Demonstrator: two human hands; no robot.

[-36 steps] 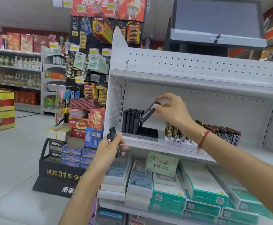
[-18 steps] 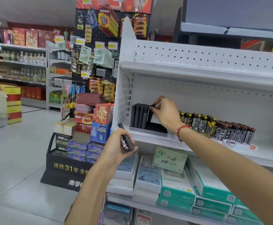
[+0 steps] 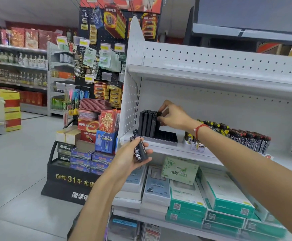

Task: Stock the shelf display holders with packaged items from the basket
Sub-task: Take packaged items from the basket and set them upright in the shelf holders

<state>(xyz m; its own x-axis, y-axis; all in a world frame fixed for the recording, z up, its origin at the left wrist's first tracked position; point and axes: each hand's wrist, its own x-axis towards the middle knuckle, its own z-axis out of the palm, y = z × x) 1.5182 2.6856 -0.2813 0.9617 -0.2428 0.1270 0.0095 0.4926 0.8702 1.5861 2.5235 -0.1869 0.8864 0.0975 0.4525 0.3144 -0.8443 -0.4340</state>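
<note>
Nearest us, our left hand [image 3: 131, 157] held two or three dark packaged items [image 3: 139, 148] below the shelf edge, fingers curled round them. Half a second before, it sat lower in view with the same bundle; the grip looked unchanged.

Further in, our right hand [image 3: 173, 117] was at the black display holder [image 3: 156, 131] on the white shelf [image 3: 185, 150]. Its fingers [image 3: 164, 104] pinched the top of one black item [image 3: 159, 114], which stood upright at the right end of the row already filling the holder's left side. A second before, that item was still tilted in the air above the holder; half a second before, it was going in. The holder's right part lay open and dark. A red cord bracelet [image 3: 200, 128] circled the right wrist.

Just right of the holder, a low tray [image 3: 197, 146] carried a long row of patterned lighter-like items [image 3: 237, 136].

On the shelf below, stacked teal-and-white boxes [image 3: 226, 193] and grey boxes [image 3: 156, 186] lay flat, with a pale green box [image 3: 179, 169] on top.

Beyond the shelf end stood a black battery display rack [image 3: 75, 174]; far left, liquor shelves [image 3: 20, 66]. We could not see the basket.
</note>
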